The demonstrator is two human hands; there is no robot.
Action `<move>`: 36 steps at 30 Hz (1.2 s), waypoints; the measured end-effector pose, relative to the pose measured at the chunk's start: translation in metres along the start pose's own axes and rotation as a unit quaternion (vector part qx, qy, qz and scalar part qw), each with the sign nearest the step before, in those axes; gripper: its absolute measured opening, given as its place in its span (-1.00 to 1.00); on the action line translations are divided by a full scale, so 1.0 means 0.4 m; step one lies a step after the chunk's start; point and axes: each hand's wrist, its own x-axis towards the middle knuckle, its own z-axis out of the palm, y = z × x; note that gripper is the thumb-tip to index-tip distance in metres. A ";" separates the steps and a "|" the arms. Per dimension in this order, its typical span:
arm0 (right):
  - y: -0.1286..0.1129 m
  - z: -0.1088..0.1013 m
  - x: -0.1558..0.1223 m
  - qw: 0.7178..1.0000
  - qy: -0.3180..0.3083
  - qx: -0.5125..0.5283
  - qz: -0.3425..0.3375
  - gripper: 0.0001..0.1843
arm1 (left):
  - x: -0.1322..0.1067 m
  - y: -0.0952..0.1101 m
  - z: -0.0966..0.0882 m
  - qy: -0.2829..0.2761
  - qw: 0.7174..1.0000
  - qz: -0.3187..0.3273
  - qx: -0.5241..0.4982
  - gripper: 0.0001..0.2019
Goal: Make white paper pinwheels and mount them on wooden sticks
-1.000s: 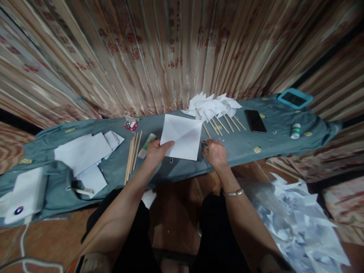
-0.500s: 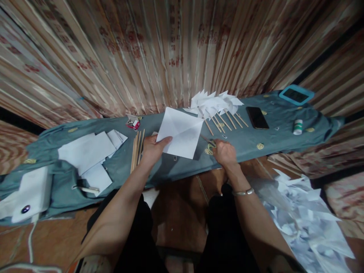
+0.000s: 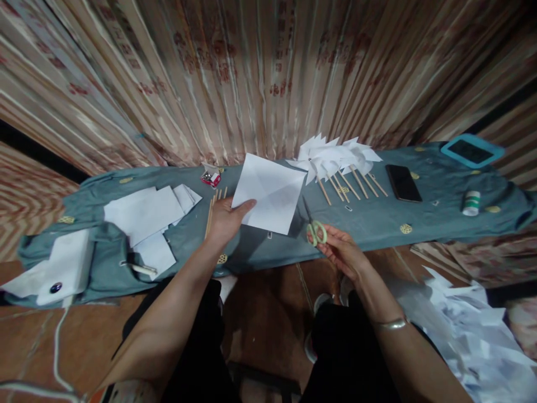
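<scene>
A square white sheet of paper [image 3: 271, 196] with faint creases is held up over the table by my left hand [image 3: 226, 221], the thumb on top at its left edge. My right hand [image 3: 342, 249] holds scissors [image 3: 316, 232] with pale green handles, just right of the paper. Their dark blades point up and away and are apart from the sheet. Beside my left hand lie several thin wooden sticks [image 3: 212, 212], partly hidden behind it. Paper pinwheels [image 3: 335, 157] on wooden sticks lie together behind the scissors.
Loose white sheets [image 3: 145, 212] lie at left, near a white box-shaped device [image 3: 69, 263] with a cable. A small red box [image 3: 211, 176] stands at the back. On the right are a phone [image 3: 403, 183], a glue stick [image 3: 471, 203] and a blue-framed tablet [image 3: 472, 150]. Folded white paper [image 3: 465, 330] fills a bag below right.
My right hand has moved down and toward me, its grip on the scissors loosened so the green handles show. The view has shifted slightly; my left hand keeps the paper in place.
</scene>
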 end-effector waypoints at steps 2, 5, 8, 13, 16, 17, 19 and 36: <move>0.008 0.015 -0.008 0.998 -0.028 0.040 0.030 -0.64 | 0.003 0.002 -0.003 0.007 1.000 -0.002 -0.007 -0.67; 0.015 0.031 -0.017 0.994 -0.064 0.068 0.058 -0.67 | 0.005 0.012 -0.003 0.023 0.999 -0.010 -0.025 -0.68; 0.014 0.038 -0.023 0.992 -0.081 0.062 0.068 -0.70 | 0.003 0.023 -0.002 0.037 0.999 -0.018 -0.036 -0.70; 0.000 0.037 -0.037 0.994 -0.087 0.046 0.043 -0.62 | -0.002 0.031 -0.003 0.055 0.996 -0.028 -0.060 -0.70; -0.007 0.036 -0.051 0.991 -0.130 0.028 0.017 -0.49 | -0.003 0.033 -0.006 0.066 0.995 -0.024 -0.064 -0.71; -0.008 0.036 -0.057 0.988 -0.151 0.016 0.011 -0.45 | -0.003 0.034 -0.007 0.069 0.995 -0.023 -0.063 -0.71; -0.009 0.036 -0.066 0.982 -0.190 -0.016 0.006 -0.41 | -0.003 0.035 -0.009 0.072 0.995 -0.021 -0.060 -0.71; 0.004 0.058 -0.065 0.976 -0.197 -0.088 0.016 -0.39 | -0.015 0.014 0.008 0.041 0.998 -0.003 -0.057 -0.73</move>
